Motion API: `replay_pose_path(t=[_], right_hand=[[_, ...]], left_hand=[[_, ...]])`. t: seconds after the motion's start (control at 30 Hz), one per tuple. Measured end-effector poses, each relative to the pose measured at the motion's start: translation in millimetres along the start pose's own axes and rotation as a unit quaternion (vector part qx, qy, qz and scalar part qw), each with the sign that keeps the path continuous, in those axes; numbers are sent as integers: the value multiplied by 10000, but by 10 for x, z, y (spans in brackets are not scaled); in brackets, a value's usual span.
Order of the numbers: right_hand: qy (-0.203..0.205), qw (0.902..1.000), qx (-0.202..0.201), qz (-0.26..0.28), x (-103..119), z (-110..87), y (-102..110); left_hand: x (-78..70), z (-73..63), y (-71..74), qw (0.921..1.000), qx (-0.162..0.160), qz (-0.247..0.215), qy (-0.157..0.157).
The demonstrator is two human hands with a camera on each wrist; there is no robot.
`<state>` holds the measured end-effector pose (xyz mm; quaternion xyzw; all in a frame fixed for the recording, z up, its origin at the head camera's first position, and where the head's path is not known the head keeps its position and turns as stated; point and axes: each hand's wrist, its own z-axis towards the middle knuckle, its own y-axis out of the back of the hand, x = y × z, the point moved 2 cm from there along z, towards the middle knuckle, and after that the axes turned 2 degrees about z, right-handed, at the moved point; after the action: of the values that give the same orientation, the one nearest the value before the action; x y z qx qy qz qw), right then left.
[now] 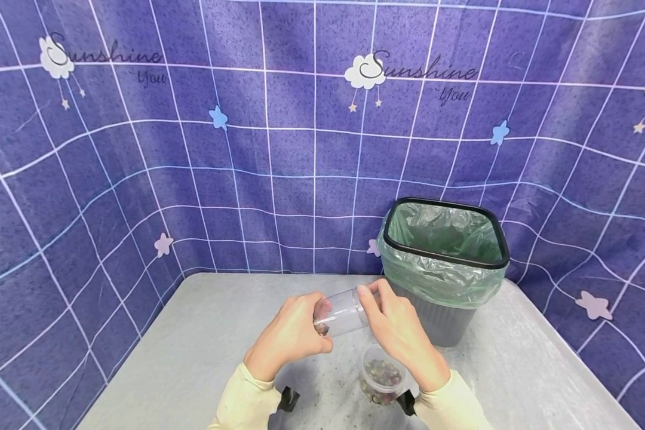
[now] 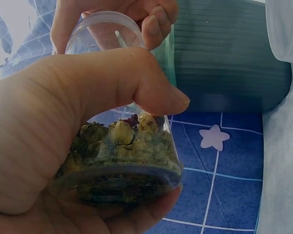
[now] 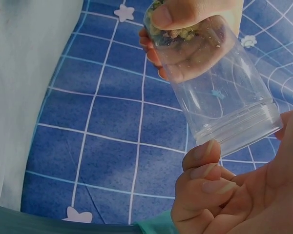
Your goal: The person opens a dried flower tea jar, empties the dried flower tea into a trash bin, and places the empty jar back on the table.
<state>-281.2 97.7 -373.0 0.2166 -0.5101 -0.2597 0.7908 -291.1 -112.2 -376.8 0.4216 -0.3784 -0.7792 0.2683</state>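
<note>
A clear plastic jar is held tilted above the table, with dried flower buds gathered at its bottom end. My left hand grips that bottom end, thumb across the wall in the left wrist view. At the other end, my right hand holds the clear lid between thumb and curled fingers. Below the right hand, a second clear tub with a pale rim stands on the table, dried plant pieces inside.
A grey bin with a black rim and green liner bag stands at the back right of the grey table. Blue-purple gridded cloth hangs behind and along both sides. Black wrist-camera parts sit under the sleeves.
</note>
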Motion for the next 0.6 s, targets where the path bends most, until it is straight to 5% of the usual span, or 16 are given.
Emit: replay_pose_path(t=[0.6], right_hand=[[153, 9998, 68, 76, 10, 6, 4]], left_hand=[[6, 1, 6, 10000, 4, -27, 0]])
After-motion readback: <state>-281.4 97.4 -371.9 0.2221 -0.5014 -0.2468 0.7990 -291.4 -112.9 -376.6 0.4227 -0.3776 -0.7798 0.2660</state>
